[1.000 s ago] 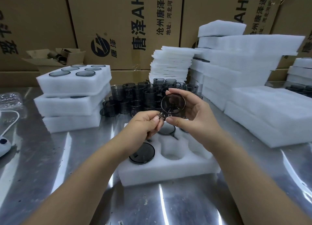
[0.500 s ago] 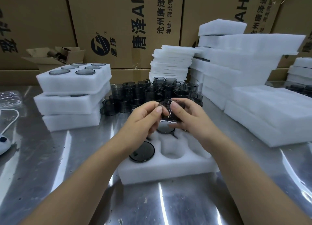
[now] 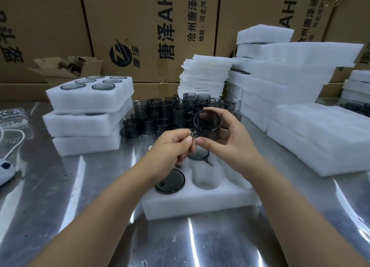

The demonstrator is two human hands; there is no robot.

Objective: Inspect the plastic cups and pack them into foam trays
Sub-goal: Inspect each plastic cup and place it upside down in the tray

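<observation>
Looks like the inspect step. The cup is up over the foam tray, with the left hand fingers pinching its handle and the right hand fingers wrapped round its body. If it passes, next it probably goes down into the empty pocket.

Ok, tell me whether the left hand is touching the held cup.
Touching. The head view shows the left hand pinching the handle of the cup between thumb and fingertip, while the right hand grips its body.
</observation>
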